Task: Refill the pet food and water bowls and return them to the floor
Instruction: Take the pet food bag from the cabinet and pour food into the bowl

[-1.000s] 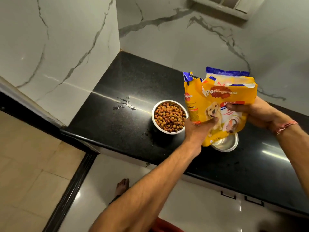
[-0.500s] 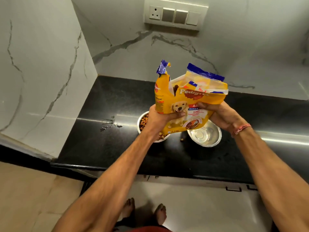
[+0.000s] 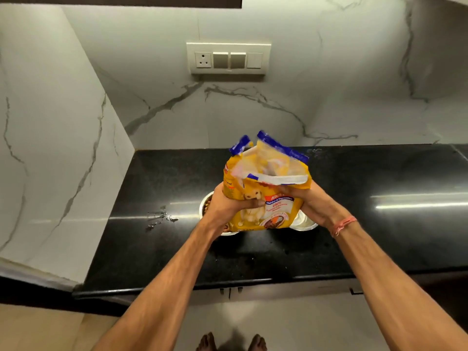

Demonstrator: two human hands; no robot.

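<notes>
I hold a yellow pet food bag [image 3: 268, 196] upright above the black counter [image 3: 379, 224], its torn blue-edged top open and blurred. My left hand [image 3: 228, 206] grips the bag's left side, thumb across the front. My right hand [image 3: 317, 206] grips its right side. Behind the bag, the white food bowl [image 3: 205, 207] with brown kibble shows only its left rim. The steel water bowl [image 3: 305, 224] peeks out at the bag's lower right, mostly hidden.
Water drops [image 3: 162, 216] lie on the counter left of the bowls. Marble walls close the counter at the back and left, with a switch plate [image 3: 228, 58] above. Cabinet handles [image 3: 230, 291] sit under the counter edge. My bare feet [image 3: 230, 342] stand on the pale floor.
The view has tilted up and centred on the counter. Both hands brought the bag closer over the bowls, hiding most of them; the bag top has folded and moved.
</notes>
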